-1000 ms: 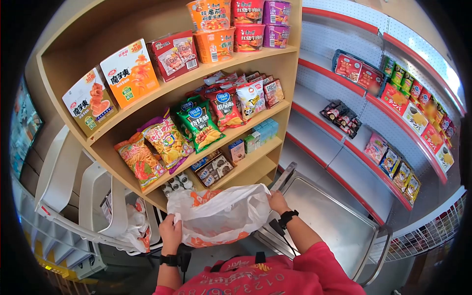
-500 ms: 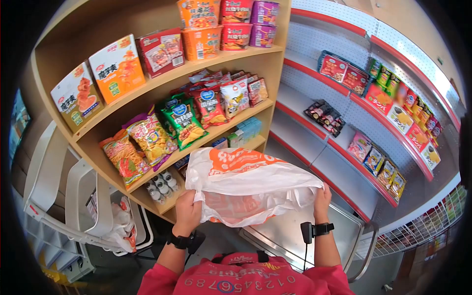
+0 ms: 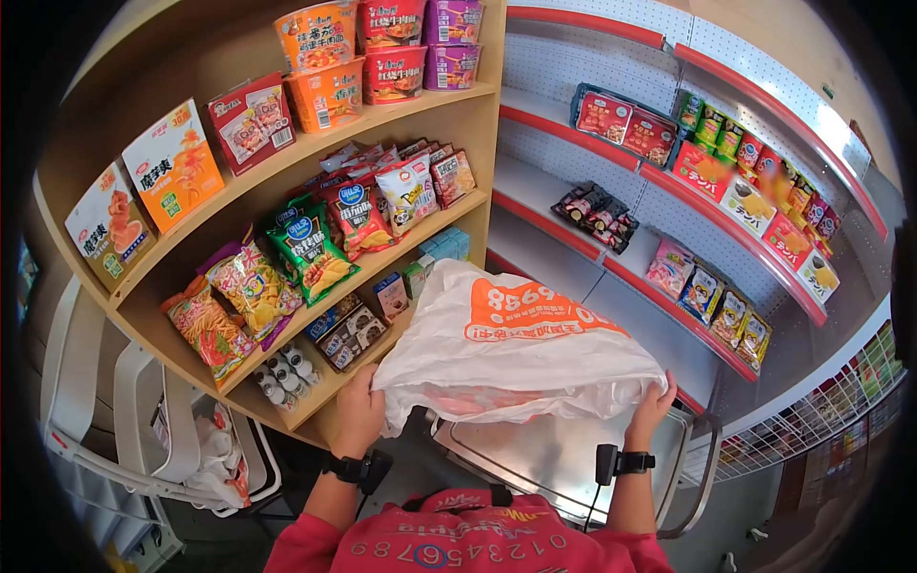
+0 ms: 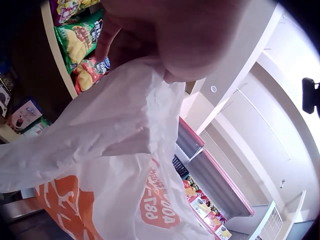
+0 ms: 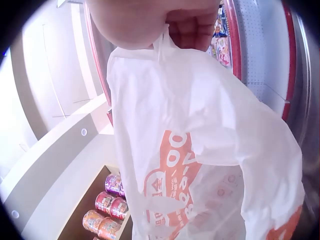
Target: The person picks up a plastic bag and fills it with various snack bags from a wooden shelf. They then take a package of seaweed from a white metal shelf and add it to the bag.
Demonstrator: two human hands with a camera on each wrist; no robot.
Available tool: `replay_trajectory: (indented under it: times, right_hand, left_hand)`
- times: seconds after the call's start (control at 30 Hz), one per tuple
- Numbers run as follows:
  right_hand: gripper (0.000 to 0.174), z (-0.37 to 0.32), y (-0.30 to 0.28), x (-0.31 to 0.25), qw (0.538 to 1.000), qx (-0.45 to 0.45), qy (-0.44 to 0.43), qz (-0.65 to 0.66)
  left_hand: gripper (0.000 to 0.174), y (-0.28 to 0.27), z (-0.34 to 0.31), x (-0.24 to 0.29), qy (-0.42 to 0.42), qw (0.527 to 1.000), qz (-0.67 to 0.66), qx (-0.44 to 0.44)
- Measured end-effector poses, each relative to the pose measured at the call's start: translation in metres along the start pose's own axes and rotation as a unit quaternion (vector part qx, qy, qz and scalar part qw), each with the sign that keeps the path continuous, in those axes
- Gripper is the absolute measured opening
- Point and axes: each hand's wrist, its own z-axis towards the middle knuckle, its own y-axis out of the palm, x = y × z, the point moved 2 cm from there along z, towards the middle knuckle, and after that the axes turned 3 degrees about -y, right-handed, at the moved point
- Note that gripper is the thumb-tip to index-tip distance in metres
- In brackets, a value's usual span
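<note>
A white plastic bag (image 3: pixel 516 358) with orange print is stretched between both hands in the head view, its mouth edge toward the person. The left hand (image 3: pixel 359 413) grips the bag's left edge; in the left wrist view that hand (image 4: pixel 170 35) has its fingers curled over the plastic (image 4: pixel 115 115). At the bag's right edge the right hand (image 3: pixel 652 409) pinches the plastic. The right wrist view shows this hand (image 5: pixel 160 22) with a gathered bit of the bag (image 5: pixel 185 95) between thumb and curled fingers. What the bag holds inside cannot be seen.
A wooden shelf (image 3: pixel 401 103) with noodle cups, boxes and snack bags stands at the left. White shelves with red edges (image 3: pixel 611 143) hold packets at the right. A metal cart (image 3: pixel 564 458) is below the bag; a white basket (image 3: pixel 143 411) stands at lower left.
The hands have moved apart and to the right, spreading the bag wider, and its printed side has risen into view. The head view has turned, so the shelves appear further left.
</note>
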Motion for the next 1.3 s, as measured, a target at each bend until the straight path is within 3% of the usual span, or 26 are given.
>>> replay_trajectory:
  times: [0.1,0.17,0.23,0.3,0.37,0.4,0.5,0.57,0.63,0.67,0.73,0.8,0.83,0.87,0.93,0.97,1.0,1.07,1.1,1.23,1.3]
  right_hand:
    - [0.034,0.002,-0.001,0.008,0.999,-0.033,0.002,-0.011]
    - [0.032,0.005,-0.002,0.022,0.995,-0.079,0.053,-0.013]
    - [0.030,0.006,-0.002,0.032,0.986,-0.127,0.105,-0.014]
    - [0.024,0.001,0.005,0.038,0.940,-0.269,0.176,-0.109]
    - [0.018,-0.014,0.020,0.038,0.909,-0.355,0.167,-0.140]
    - [0.020,-0.026,0.028,0.055,0.890,-0.425,0.097,-0.134]
    - [0.026,-0.078,0.066,0.017,0.816,-0.571,0.047,-0.079]
    - [0.026,-0.109,0.086,-0.012,0.752,-0.653,0.042,-0.084]
    - [0.026,-0.136,0.107,-0.018,0.687,-0.715,-0.128,-0.018]
    - [0.026,-0.146,0.114,-0.022,0.678,-0.723,-0.132,-0.013]
    - [0.026,-0.164,0.121,-0.034,0.616,-0.749,-0.245,-0.004]
    - [0.025,-0.178,0.120,-0.033,0.600,-0.760,-0.250,0.005]
    - [0.024,-0.183,0.119,-0.033,0.593,-0.765,-0.250,0.008]
    - [0.024,-0.187,0.119,-0.034,0.585,-0.770,-0.255,0.016]
    - [0.024,-0.195,0.118,-0.026,0.538,-0.837,-0.067,-0.078]
    - [0.025,-0.200,0.119,-0.024,0.569,-0.812,-0.131,-0.008]
    - [0.025,-0.204,0.121,-0.021,0.562,-0.816,-0.132,-0.002]
    - [0.027,-0.211,0.125,-0.030,0.590,-0.802,-0.086,0.007]
    - [0.029,-0.214,0.127,-0.036,0.586,-0.807,-0.077,0.011]
    - [0.032,-0.229,0.140,-0.064,0.529,-0.842,-0.101,-0.006]
    - [0.036,-0.235,0.145,-0.079,0.561,-0.797,-0.223,0.035]
  left_hand:
    - [0.034,0.003,-0.001,0.001,-0.039,0.999,0.002,-0.014]
    - [0.044,0.002,-0.002,0.007,-0.137,0.988,0.047,-0.058]
    - [0.046,0.006,-0.004,0.001,-0.104,0.989,0.071,-0.074]
    - [0.049,0.012,-0.009,-0.004,-0.072,0.989,0.093,-0.087]
    - [0.048,0.022,-0.015,-0.009,-0.086,0.967,0.105,-0.214]
    - [0.048,0.030,-0.020,-0.016,-0.090,0.968,0.105,-0.208]
    - [0.041,0.057,-0.032,-0.012,-0.036,0.975,0.024,-0.219]
    - [0.034,0.071,-0.033,0.011,-0.162,0.930,-0.049,-0.327]
    - [0.032,0.097,-0.048,-0.013,-0.162,0.927,-0.089,-0.325]
    - [0.031,0.104,-0.053,-0.015,-0.156,0.921,-0.129,-0.332]
    - [0.029,0.104,-0.065,-0.017,-0.170,0.920,-0.133,-0.327]
    - [0.031,0.095,-0.072,-0.012,-0.025,0.940,-0.023,-0.341]
    - [0.032,0.083,-0.073,-0.006,-0.083,0.922,-0.044,-0.377]
    - [0.032,0.081,-0.078,-0.015,-0.090,0.925,-0.040,-0.367]
    - [0.035,0.074,-0.092,-0.030,-0.157,0.911,-0.176,-0.338]
    - [0.037,0.066,-0.097,-0.031,-0.195,0.900,-0.190,-0.340]
    - [0.037,0.059,-0.102,-0.031,-0.200,0.903,-0.187,-0.332]
    - [0.041,0.045,-0.105,-0.019,-0.234,0.888,-0.158,-0.363]
    - [0.041,0.042,-0.108,-0.018,-0.121,0.940,-0.111,-0.298]
    - [0.038,0.025,-0.097,-0.021,-0.118,0.955,-0.041,-0.269]
    - [0.033,0.015,-0.091,-0.031,-0.133,0.967,-0.011,-0.217]
